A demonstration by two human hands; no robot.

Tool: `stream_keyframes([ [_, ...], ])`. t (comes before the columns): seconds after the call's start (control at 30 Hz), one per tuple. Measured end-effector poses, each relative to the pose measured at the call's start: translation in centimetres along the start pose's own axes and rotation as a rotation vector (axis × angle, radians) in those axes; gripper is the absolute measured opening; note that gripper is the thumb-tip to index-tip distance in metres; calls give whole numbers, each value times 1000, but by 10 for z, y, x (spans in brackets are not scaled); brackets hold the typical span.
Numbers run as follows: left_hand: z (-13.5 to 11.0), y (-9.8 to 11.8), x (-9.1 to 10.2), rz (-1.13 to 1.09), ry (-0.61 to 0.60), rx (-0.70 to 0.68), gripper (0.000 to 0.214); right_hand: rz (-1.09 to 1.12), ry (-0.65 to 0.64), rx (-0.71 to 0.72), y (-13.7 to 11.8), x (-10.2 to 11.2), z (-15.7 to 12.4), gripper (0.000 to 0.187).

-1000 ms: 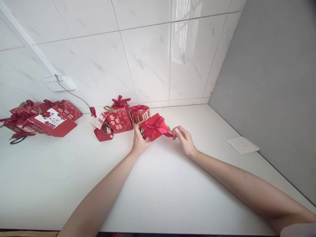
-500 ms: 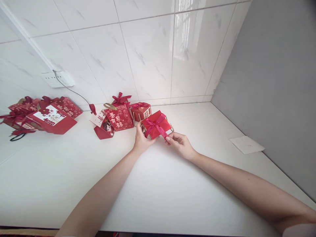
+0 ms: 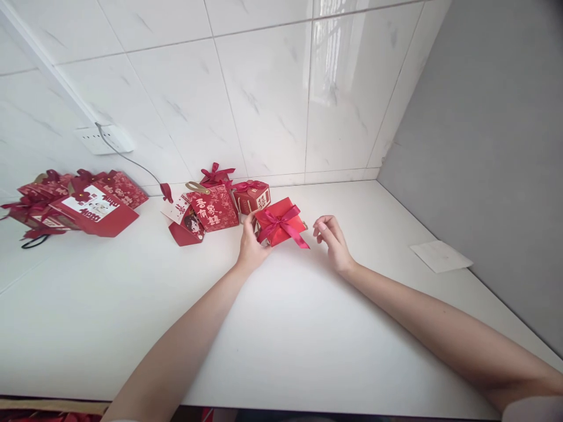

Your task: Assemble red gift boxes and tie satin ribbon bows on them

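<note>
A small red gift box (image 3: 276, 221) is held tilted above the white tabletop, its top facing me. A dark pink ribbon (image 3: 281, 221) is tied in a bow across that top, one tail hanging past the lower right edge. My left hand (image 3: 253, 243) grips the box from its left side, some fingers hidden behind it. Just right of the box, my right hand (image 3: 332, 241) is off the ribbon, loosely curled and holding nothing. Behind the left hand stands another red box (image 3: 251, 197) with a bow.
Red gift bags and boxes (image 3: 213, 208) stand together against the tiled wall. A larger pile of red packages (image 3: 94, 211) lies at the far left, below a socket (image 3: 105, 139) with a grey cord. A white paper (image 3: 441, 257) rests by the grey panel (image 3: 492, 146) at right.
My right hand has let go of the ribbon tail and drawn back to the right. The left hand still holds the box in nearly the same place.
</note>
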State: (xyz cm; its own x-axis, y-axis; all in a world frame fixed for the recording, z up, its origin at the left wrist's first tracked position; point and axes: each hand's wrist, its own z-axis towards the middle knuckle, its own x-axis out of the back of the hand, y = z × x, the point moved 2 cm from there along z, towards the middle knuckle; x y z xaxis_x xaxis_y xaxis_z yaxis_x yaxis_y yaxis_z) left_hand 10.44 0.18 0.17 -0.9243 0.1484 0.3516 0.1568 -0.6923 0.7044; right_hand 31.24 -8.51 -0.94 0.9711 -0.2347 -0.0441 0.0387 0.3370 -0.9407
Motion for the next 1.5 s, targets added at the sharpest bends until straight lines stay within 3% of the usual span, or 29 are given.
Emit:
stream_keyframes([
  [0.07,-1,4,-2,-22,-28,-3,89,15,2,3,-3,3,2,43],
  [0.17,-3,6,-4,-26,-57,-6,92,104,-213,-81,-4,-2,1,73],
  [0.23,-4,4,-5,-39,-118,-29,101,173,-331,-140,-4,-6,-1,81],
  [0.33,-1,0,-3,-146,-227,-62,100,226,-335,-208,-1,-7,0,80],
  [0.5,18,12,10,-250,-117,2,74,225,-304,-295,4,-5,5,91],
  [0.6,30,35,14,-114,-179,-9,59,206,-316,-284,3,-6,5,91],
  [0.77,38,61,15,14,-298,25,64,218,-335,-241,0,-11,-1,89],
  [1.03,42,62,22,90,-261,-25,21,200,-357,-209,-1,-11,-3,86],
  [1.17,46,65,30,146,-277,-45,20,204,-369,-210,0,-11,-3,83],
  [1.37,49,69,38,191,-467,-28,24,204,-380,-203,1,-11,-4,81],
  [1.5,49,70,39,213,-498,-4,32,188,-391,-188,-4,-14,-5,83],
])
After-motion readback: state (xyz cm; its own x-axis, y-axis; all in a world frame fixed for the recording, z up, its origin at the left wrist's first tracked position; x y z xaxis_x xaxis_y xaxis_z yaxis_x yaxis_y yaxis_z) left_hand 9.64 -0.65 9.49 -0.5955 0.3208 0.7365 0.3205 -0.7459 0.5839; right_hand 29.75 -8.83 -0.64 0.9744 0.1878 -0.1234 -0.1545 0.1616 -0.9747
